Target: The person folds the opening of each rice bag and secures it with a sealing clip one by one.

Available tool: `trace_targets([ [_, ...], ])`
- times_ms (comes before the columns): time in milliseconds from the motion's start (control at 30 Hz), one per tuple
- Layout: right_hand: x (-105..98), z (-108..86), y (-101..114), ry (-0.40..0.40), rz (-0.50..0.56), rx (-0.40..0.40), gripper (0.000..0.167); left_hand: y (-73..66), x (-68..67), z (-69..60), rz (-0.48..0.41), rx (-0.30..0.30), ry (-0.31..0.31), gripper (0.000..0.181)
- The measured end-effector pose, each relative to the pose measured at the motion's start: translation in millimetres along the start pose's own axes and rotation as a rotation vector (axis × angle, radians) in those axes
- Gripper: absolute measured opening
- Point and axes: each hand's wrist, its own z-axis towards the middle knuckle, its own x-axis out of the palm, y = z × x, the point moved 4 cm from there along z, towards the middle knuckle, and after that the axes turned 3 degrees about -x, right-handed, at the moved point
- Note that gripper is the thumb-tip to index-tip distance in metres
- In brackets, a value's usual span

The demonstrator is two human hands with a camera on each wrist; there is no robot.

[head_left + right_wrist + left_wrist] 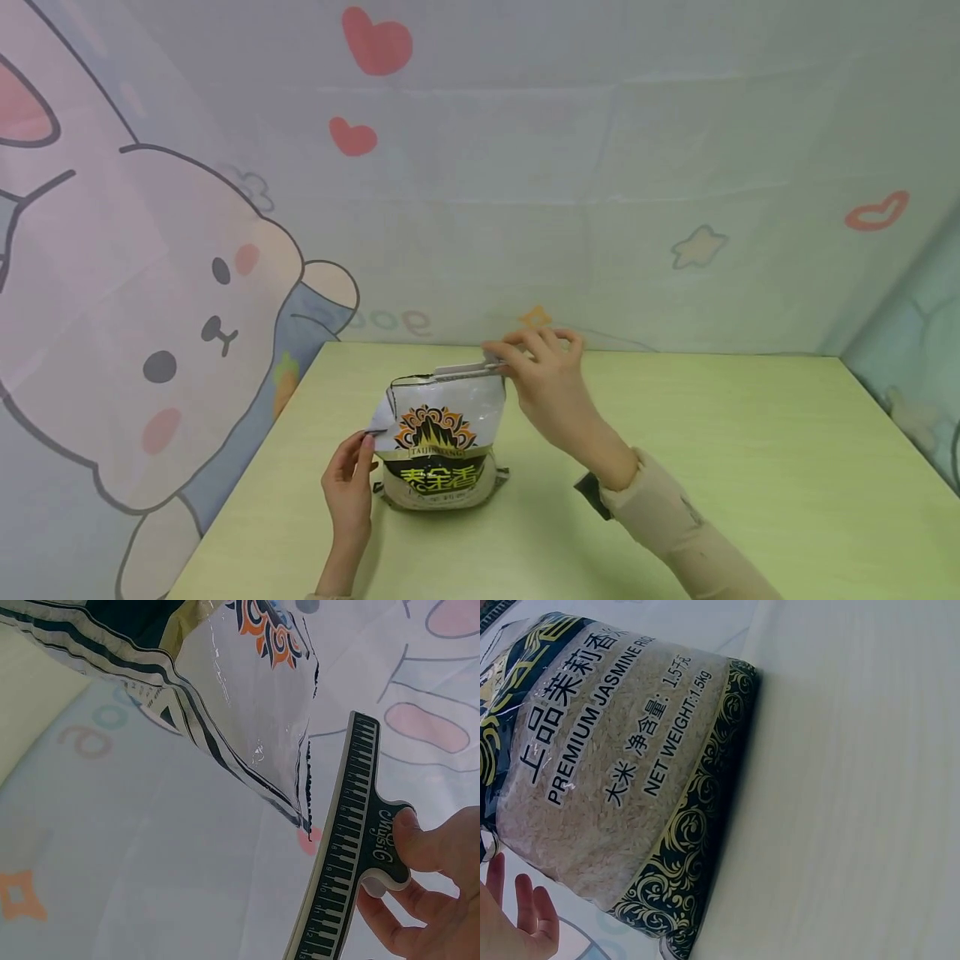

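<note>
A bag of jasmine rice [450, 487] stands upright on the table, its printed front facing me. My left hand [349, 487] pinches the bag's upper left side between thumb and finger. In the left wrist view the rice shows through the clear lower part of the bag [630, 742], with a few left fingers [526, 904] at its side. My right hand [551, 387] grips the handles of a long clip with a piano-key print [349, 825]. The clip lies close along the bag's top edge; in the right wrist view a gap shows between it and the bag [240, 712].
The pale green table [712, 442] extends to the right and in front of the bag. A cloth backdrop [525, 167] with a cartoon rabbit, hearts and stars hangs behind and at the left. A dark device [592, 497] sits at my right wrist.
</note>
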Motion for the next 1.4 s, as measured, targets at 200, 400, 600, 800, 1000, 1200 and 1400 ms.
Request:
trace_targets([
  [200,4,8.4,5,-0.013,0.001,-0.025,0.026,-0.5,0.0,-0.6,-0.007,0.003,-0.001,0.019],
  [400,9,16.0,8,-0.028,0.008,-0.044,0.025,-0.2,0.9,-1.9,-0.024,0.003,-0.005,0.019],
  [600,13,21.7,10,-0.049,0.018,-0.074,0.027,1.3,2.3,-1.5,-0.02,0.008,0.001,0.018],
  [800,19,26.1,12,-0.005,0.003,-0.069,0.035,-0.6,2.1,-1.2,-0.036,0.016,0.001,0.018],
  [1000,24,28.6,15,0.063,-0.04,-0.074,0.041,-1.0,2.1,-1.9,-0.024,0.004,-0.007,0.018],
  [1200,29,30.4,16,0.078,-0.064,-0.084,0.036,0.4,1.7,-1.6,-0.022,0.008,-0.004,0.017],
  [1400,33,34.2,17,0.097,-0.082,-0.086,0.027,1.0,0.9,-1.2,-0.013,-0.001,-0.006,0.018],
])
